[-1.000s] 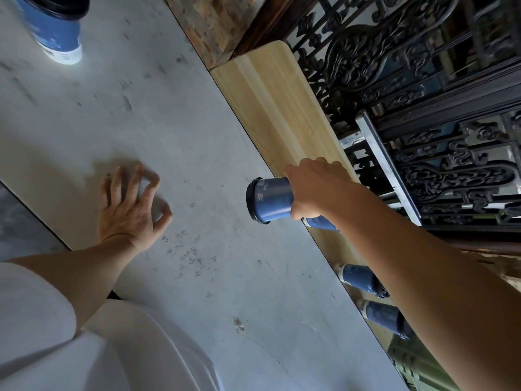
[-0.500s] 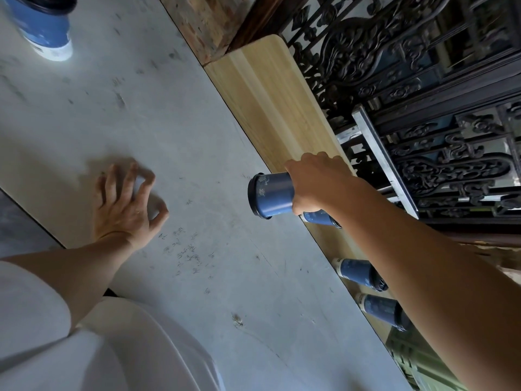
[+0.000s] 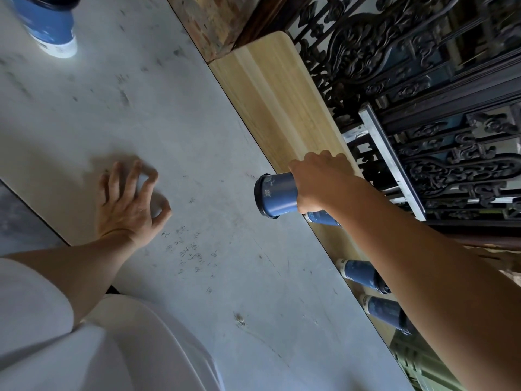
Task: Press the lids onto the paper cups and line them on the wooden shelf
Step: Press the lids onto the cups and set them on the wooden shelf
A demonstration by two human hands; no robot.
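A scuffed, pale grey bench (image 3: 197, 136) meets a light wooden shelf (image 3: 270, 94) along its right edge. A blue lidded cup (image 3: 50, 26) stands at the bench's far left corner, and a left hand (image 3: 127, 204) rests its fingertips near the left edge. Toward the shelf's near end stand a second lidded cup (image 3: 362, 275) and a third lidded cup (image 3: 386, 313), side by side.

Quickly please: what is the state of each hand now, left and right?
Left hand: open, holding nothing, fingertips on the grey table.
Right hand: closed around a blue paper cup with a black lid.
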